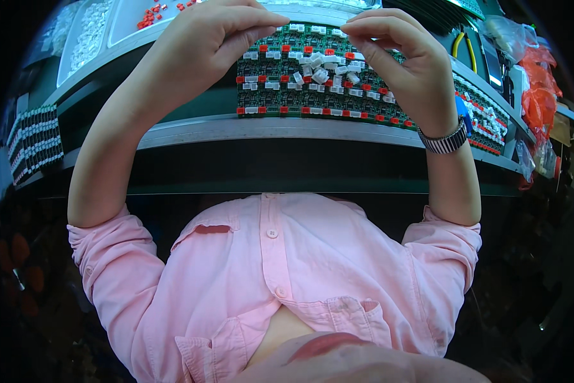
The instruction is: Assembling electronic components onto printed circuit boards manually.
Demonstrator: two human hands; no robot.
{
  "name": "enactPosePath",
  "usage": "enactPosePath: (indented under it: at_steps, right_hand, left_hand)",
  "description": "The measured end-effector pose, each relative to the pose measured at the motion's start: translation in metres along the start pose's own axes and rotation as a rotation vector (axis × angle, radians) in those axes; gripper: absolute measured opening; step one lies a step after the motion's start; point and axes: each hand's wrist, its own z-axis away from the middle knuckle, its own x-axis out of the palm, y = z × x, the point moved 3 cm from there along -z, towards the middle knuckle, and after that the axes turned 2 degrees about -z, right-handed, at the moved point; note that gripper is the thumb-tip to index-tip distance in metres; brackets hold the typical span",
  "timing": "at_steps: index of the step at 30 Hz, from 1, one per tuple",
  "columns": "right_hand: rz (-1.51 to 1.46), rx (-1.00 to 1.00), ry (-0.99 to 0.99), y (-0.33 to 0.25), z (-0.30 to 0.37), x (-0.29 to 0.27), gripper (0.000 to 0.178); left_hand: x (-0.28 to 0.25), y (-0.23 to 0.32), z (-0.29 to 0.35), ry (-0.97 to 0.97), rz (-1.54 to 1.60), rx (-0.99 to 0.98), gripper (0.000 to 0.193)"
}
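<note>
Head view: the left hand (226,35) is pinching thumb and forefinger close together above the far edge of the green circuit boards (268,96); the right hand (411,70) is curving its fingers toward its thumb. Cannot tell whether either is gripping anything. Boards are lying on the tabletop (207,102), carrying loose white connectors (322,69). Pliers (471,54) are lying far right.

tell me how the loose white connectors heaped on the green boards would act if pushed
The white connectors look small and plastic, so each is probably light. They lie in a jumbled heap, so a push would likely scatter them over the circuit boards. Their boxy shapes suggest sliding or tipping more than rolling.
</note>
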Motion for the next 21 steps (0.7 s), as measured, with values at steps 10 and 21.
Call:
enactPosePath:
  at_steps: [10,21]
  right_hand:
    - [0.335,-0.254,-0.238,-0.014,-0.006,-0.007,0.018]
    - [0.599,-0.276,-0.316,-0.022,-0.018,0.007,0.011]
  left_hand:
    - [-0.006,0.002,-0.002,-0.043,0.009,0.074,0.019]
    - [-0.008,0.003,0.002,-0.035,0.052,-0.019,0.018]
